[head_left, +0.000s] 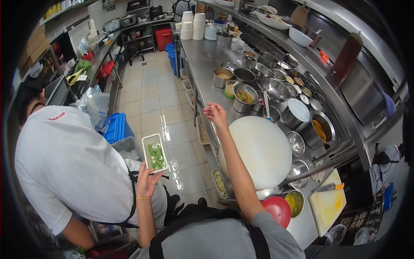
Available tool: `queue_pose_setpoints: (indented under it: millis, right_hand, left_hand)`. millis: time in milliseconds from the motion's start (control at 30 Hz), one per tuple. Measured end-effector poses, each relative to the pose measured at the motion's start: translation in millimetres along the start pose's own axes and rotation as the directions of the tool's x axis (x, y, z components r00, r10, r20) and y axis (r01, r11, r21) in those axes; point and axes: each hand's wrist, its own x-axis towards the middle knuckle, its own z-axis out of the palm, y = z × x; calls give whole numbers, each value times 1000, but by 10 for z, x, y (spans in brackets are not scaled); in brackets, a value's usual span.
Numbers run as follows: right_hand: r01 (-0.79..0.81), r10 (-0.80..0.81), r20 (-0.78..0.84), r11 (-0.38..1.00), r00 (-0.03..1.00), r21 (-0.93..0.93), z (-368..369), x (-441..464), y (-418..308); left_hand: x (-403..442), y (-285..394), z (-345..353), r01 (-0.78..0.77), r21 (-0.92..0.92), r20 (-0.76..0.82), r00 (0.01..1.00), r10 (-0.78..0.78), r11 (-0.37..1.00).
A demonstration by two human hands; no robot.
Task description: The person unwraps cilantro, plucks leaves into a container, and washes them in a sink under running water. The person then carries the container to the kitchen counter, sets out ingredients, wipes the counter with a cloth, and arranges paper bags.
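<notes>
My left hand grips the near end of a white rectangular tub from below and holds it over the aisle. Chopped green leaves lie in the tub, with its white bottom partly showing. My right hand is raised at the counter's edge, its fingers drawn together in a pinch; whatever is between them is too small to make out. Under my right forearm is a large round white board. Beyond that hand, a steel pot holds pale and green food strips.
A co-worker in a white shirt bends close on my left. The steel counter carries several pots and bowls. A knife lies on a cutting board at right, near a red lid. A blue bin stands by the aisle.
</notes>
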Motion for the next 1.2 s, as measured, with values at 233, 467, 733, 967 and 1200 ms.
queue_pose_setpoints:
  millis: [233,467,733,967,1200]
  right_hand:
    - [-75,80,64,995,995,-65,75,527,206]
    - [-201,218,151,972,964,-120,368,1238,737]
    - [-404,501,227,839,835,-364,1193,2769,2174]
    - [88,637,409,472,653,-877,439,3628,4011]
    - [-673,928,-167,110,334,-732,-793,3517,4241]
  left_hand:
    - [290,158,-154,-7,-4,-113,994,7,1000]
    - [814,352,-217,23,-35,-215,976,-30,999]
    - [1812,587,-456,-48,-89,-346,938,14,995]
    - [3025,1026,-468,-93,-144,-372,927,33,985]
    - [4717,1718,-455,-90,-181,-314,949,29,979]
